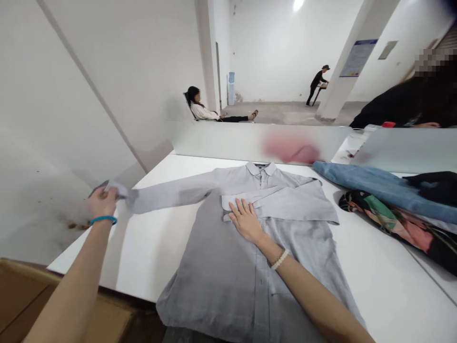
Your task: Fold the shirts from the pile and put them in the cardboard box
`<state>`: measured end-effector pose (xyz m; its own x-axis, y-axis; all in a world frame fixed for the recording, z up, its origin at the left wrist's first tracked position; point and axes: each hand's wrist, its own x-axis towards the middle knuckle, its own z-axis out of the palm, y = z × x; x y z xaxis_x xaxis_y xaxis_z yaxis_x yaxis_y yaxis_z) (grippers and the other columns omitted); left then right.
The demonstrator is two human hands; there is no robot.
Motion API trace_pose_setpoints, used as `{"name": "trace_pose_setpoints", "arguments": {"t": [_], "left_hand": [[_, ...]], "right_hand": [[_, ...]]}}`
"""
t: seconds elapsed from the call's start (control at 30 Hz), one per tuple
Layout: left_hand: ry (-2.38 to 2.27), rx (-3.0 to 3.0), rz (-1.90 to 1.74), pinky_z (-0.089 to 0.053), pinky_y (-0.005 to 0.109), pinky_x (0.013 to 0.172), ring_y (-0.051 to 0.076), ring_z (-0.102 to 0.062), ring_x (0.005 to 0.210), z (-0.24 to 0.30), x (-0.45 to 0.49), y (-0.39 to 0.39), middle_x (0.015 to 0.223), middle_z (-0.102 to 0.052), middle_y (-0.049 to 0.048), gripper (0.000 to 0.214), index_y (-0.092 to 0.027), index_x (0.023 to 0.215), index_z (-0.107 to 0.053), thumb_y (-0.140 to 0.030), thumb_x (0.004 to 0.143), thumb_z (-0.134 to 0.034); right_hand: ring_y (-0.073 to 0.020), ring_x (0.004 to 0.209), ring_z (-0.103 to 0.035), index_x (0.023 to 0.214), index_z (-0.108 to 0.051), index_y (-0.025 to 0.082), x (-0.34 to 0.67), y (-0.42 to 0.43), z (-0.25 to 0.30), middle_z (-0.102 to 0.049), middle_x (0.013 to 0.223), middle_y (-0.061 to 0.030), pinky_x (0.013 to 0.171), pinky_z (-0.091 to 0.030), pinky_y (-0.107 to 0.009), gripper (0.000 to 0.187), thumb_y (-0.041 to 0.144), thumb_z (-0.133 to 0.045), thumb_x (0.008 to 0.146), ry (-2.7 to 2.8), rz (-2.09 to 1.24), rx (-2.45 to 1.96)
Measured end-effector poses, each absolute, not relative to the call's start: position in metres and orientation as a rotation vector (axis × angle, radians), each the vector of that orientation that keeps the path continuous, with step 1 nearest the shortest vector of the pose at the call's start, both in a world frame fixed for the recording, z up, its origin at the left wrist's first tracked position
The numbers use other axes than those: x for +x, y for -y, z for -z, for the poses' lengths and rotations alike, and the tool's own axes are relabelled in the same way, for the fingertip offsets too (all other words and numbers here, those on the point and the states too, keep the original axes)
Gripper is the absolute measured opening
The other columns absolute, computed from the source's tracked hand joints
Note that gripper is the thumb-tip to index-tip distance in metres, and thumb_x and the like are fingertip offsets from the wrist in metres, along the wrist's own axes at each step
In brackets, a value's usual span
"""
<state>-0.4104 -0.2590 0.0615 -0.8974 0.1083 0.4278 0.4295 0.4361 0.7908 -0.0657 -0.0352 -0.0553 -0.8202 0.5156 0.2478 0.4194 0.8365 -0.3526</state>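
Note:
A grey long-sleeved shirt (228, 267) lies front-up on the white table (385, 286), collar away from me. Its right sleeve is folded across the chest. My right hand (246, 221) lies flat on the chest beside that sleeve's cuff, fingers stretched out. My left hand (103, 201) is closed on the cuff of the other sleeve (167, 193), holding it stretched out past the table's left edge. A blue band is on my left wrist and a bead bracelet on my right.
A blue garment (378, 186), a patterned one (392, 219) and a black one (435, 183) are piled at the right. A frosted divider (221, 140) runs along the table's far edge. One person sits beyond it, another stands farther back, a third in black is at the right.

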Motion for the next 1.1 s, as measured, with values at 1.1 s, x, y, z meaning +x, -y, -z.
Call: {"name": "trace_pose_setpoints", "arguments": {"t": [1.1], "left_hand": [[2.641, -1.746, 0.346, -0.022, 0.039, 0.114, 0.024, -0.038, 0.133, 0.031, -0.214, 0.061, 0.132, -0.057, 0.0049, 0.045, -0.022, 0.132, -0.051, -0.028, 0.089, -0.037]], "right_hand": [[-0.0181, 0.072, -0.053, 0.072, -0.054, 0.019, 0.040, -0.089, -0.031, -0.061, 0.075, -0.0026, 0.066, -0.040, -0.028, 0.013, 0.026, -0.044, 0.076, 1.997, -0.942, -1.015]]}}
